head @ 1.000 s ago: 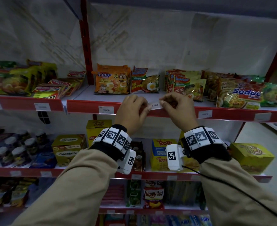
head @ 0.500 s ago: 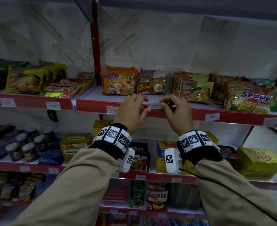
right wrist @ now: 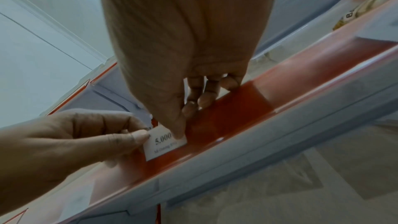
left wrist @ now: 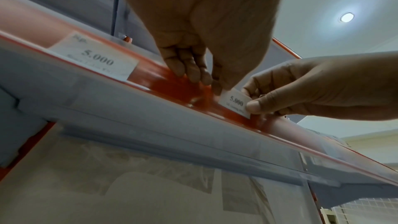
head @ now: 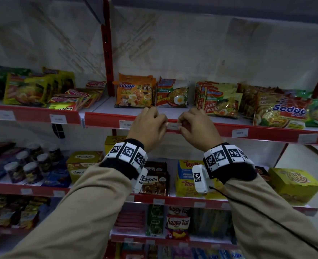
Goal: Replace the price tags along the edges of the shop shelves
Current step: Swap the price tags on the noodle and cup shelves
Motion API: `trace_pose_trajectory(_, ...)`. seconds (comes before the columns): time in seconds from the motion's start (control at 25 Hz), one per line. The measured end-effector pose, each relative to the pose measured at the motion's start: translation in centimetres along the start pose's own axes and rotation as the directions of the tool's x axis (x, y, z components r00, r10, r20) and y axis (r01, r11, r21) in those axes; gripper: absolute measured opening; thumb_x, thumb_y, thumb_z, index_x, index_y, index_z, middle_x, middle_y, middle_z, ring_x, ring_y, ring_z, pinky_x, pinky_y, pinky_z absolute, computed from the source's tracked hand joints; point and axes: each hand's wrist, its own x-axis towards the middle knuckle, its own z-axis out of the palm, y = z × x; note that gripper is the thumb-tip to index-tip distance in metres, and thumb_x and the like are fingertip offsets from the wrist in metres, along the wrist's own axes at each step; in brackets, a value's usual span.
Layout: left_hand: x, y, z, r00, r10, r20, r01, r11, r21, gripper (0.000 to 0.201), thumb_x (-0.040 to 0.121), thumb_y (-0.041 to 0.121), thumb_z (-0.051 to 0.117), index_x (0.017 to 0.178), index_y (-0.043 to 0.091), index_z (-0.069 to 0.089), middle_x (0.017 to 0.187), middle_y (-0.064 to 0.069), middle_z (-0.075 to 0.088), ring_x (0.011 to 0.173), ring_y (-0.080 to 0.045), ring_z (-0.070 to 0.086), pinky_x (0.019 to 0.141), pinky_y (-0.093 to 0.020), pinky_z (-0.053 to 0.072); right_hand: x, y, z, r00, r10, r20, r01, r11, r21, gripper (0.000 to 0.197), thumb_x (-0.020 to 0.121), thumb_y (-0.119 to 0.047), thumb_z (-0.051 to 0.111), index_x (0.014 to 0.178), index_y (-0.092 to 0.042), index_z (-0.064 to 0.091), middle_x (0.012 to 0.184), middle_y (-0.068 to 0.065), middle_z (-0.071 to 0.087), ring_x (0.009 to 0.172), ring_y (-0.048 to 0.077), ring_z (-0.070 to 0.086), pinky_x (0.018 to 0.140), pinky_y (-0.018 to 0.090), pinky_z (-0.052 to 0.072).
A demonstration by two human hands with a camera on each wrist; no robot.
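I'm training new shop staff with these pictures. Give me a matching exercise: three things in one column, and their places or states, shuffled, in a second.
Things:
1. left hand
2. tag
3. Sedaap pack

Places or states:
A. stands on the top shelf
B. pinched at both ends at the red shelf edge
C. pinches the tag's left end

Pairs: 1-C, 2-B, 3-A

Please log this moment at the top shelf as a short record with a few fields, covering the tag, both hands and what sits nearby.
tag in hand: small white price tag, printed 5.000, at the red shelf edge strip
left hand: pinches the tag's left end
right hand: pinches the tag's right end
tag seated in strip: cannot tell
neighbouring tag: to the left, also 5.000
behind the hands: instant noodle packets
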Motion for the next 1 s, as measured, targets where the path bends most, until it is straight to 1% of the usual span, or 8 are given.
trace_pose_trajectory(0.16,-0.31,0.07,0.13,0.999,-0.036,0.006,0.037,0.999,-0.039,0.021,0.094,0.026,0.049,0.098,0.009,0.06,0.092,-0.009,0.051,0.089,-0.026,0.043,0.071,-0.034,0.034,0.0,-0.05,-0.09,1.0,-0.006,0.012,0.006,1.0,-0.012,0.015,0.089,-0.026,0.061,0.102,-0.021,0.065,0.101,0.004,0.055,0.1,0.027,0.044,0.089,0.042,0.041)
trace_pose_trajectory(0.24,-0.47,0.05,0.08,0.999,-0.041,0.022,0.043,0.997,-0.069,0.018,0.095,0.025,0.049,0.099,0.011,0.06,0.092,-0.009,0.05,0.091,-0.027,0.043,0.073,-0.036,0.037,-0.05,0.02,-0.15,1.0,-0.012,0.026,0.013,1.0,-0.014,0.015,0.089,-0.026,0.06,0.102,-0.021,0.066,0.101,0.004,0.054,0.1,0.026,0.044,0.089,0.041,0.04)
trace_pose_trajectory(0.4,-0.29,-0.02,-0.07,0.995,-0.068,0.069,0.072,0.996,-0.061,0.023,0.096,0.026,0.048,0.1,0.009,0.062,0.095,-0.01,0.051,0.094,-0.028,0.043,0.076,-0.041,0.04,-0.27,0.18,-0.03,1.0,-0.028,0.012,0.028,1.0,0.006,0.011,0.088,-0.026,0.063,0.098,-0.022,0.063,0.1,0.002,0.054,0.098,0.025,0.044,0.087,0.04,0.04)
trace_pose_trajectory(0.56,-0.23,-0.09,-0.04,0.992,-0.093,0.086,0.097,0.994,-0.045,0.027,0.096,0.03,0.048,0.101,0.008,0.064,0.097,-0.01,0.051,0.097,-0.027,0.043,0.078,-0.038,0.039,-0.36,0.22,0.21,1.0,-0.022,-0.006,0.022,1.0,0.007,0.009,0.088,-0.025,0.063,0.096,-0.022,0.065,0.1,0.003,0.054,0.099,0.025,0.044,0.088,0.041,0.04)
trace_pose_trajectory(0.76,-0.03,-0.21,-0.17,0.989,-0.084,0.125,0.091,0.994,-0.054,0.029,0.098,0.029,0.048,0.104,0.005,0.065,0.1,-0.012,0.051,0.101,-0.03,0.042,0.082,-0.04,0.039,-0.52,0.23,0.45,1.0,-0.006,-0.03,0.006,1.0,0.016,0.009,0.087,-0.025,0.065,0.094,-0.022,0.063,0.098,0.002,0.055,0.098,0.026,0.045,0.086,0.042,0.041)
trace_pose_trajectory(0.84,0.1,-0.4,-0.23,0.988,-0.073,0.138,0.081,0.995,-0.055,0.029,0.098,0.028,0.048,0.104,0.005,0.065,0.102,-0.013,0.052,0.101,-0.03,0.042,0.081,-0.04,0.04,-0.54,0.18,0.38,0.999,0.003,-0.038,-0.002,1.0,0.025,0.008,0.086,-0.025,0.065,0.094,-0.022,0.063,0.097,0.002,0.055,0.099,0.026,0.045,0.085,0.042,0.041)
trace_pose_trajectory(1.0,0.0,-0.57,-0.38,0.992,-0.069,0.101,0.08,0.991,-0.107,0.023,0.095,0.027,0.053,0.106,0.01,0.061,0.106,-0.009,0.056,0.101,-0.027,0.043,0.079,-0.037,0.039,-0.57,-0.03,0.23,0.999,0.016,-0.028,-0.016,1.0,0.018,0.009,0.086,-0.024,0.065,0.094,-0.021,0.063,0.099,0.002,0.055,0.1,0.027,0.045,0.086,0.043,0.041)
